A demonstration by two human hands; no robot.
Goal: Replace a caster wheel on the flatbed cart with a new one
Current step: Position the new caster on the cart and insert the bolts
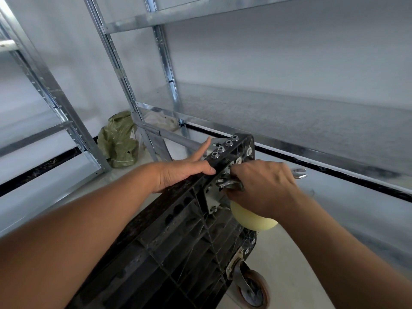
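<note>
Cream-coloured, the new wheel (252, 219) sits on its metal plate (211, 197) against the ribbed underside of the black cart (178, 237), which stands on edge on the floor. The right hand (263, 188) curls round a wrench (299, 173) at the plate. The left hand (185, 170) lies spread on the cart's top edge, beside four nuts (224, 146). An old caster (252, 286) hangs lower down. Steel shelving (156, 18) and a green bag (119, 141) stand behind.

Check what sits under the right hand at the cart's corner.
Under the right hand: a wrench on the caster plate and a cream wheel. The bolt is covered.
</note>
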